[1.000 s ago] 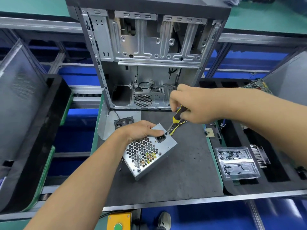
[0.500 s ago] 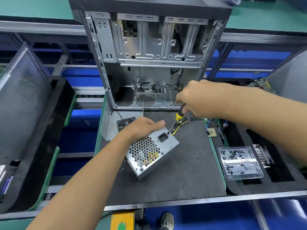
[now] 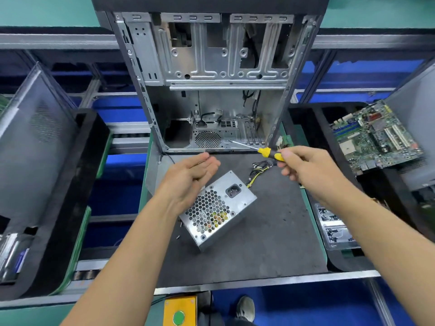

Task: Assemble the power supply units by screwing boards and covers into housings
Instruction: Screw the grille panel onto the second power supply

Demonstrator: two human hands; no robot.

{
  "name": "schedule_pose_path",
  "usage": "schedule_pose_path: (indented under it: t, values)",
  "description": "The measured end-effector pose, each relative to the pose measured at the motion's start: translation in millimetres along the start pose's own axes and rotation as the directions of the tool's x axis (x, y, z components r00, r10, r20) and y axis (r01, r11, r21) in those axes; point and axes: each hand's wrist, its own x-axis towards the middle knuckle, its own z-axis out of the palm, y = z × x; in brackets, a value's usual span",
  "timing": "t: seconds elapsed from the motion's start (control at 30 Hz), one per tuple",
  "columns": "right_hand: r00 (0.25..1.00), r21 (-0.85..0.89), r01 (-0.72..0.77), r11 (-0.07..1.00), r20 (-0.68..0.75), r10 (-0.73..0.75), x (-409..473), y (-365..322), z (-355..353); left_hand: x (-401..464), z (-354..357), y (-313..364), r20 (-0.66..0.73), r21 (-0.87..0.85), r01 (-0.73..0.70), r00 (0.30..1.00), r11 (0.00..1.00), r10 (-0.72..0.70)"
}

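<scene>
A silver power supply unit with a honeycomb grille and a black socket lies tilted on the dark mat, its yellow and black cable bundle trailing to the upper right. My left hand hovers just above the unit's upper left corner, palm up, fingers straight and together, holding nothing. My right hand grips a yellow and black screwdriver above the cables, its shaft pointing left toward the open computer case standing behind the mat.
A green motherboard leans in a black tray at the right. A clear plastic tray of small parts sits at the mat's right edge. A grey case panel stands in a black tray at the left. A yellow button box is below.
My left hand has let go of the power supply and lifted, turning palm up. My right hand has pulled the screwdriver off the unit and raised it to the right.
</scene>
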Motion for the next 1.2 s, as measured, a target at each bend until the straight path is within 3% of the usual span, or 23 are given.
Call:
schedule_pose_path:
  t: [0.1, 0.23, 0.37, 0.47, 0.63, 0.9, 1.2]
  values:
    - [0.994, 0.211, -0.111, 0.971, 0.049, 0.103, -5.3, 11.3, 12.1, -7.3, 0.9, -6.9, -0.006, 0.027, -0.024, 1.0, 0.999, 0.024]
    - [0.973, 0.47, -0.23, 0.852, 0.138, 0.187, -15.4, 17.6, 27.4, -16.2, 4.0, -13.0, -0.089, 0.174, -0.032, 0.995, 0.984, 0.049]
    - [0.971, 0.44, -0.194, 0.877, 0.216, 0.106, -26.7, 16.1, 37.5, -23.1, 5.9, -11.8, -0.072, 0.215, -0.015, 0.997, 0.977, 0.031]
    - [0.987, 0.266, -0.106, 0.958, 0.148, 0.067, -34.9, 7.4, 49.7, -28.6, 9.8, -15.6, -0.049, 0.111, -0.011, 0.999, 0.994, 0.017]
    - [0.995, 0.123, 0.046, 0.991, 0.087, -0.056, -45.1, 2.4, 60.1, -34.2, 11.0, -20.4, -0.018, -0.084, -0.04, 0.999, 0.996, 0.039]
    - [0.993, 0.337, 0.118, 0.934, -0.02, -0.118, -47.7, 12.2, 42.9, -32.1, 5.5, -18.0, -0.125, -0.101, -0.149, 0.983, 0.984, 0.136]
    - [0.996, 0.31, 0.077, 0.948, 0.027, -0.09, -46.8, 14.5, 43.4, -26.9, 4.6, -22.9, -0.146, -0.164, -0.201, 0.973, 0.966, 0.178]
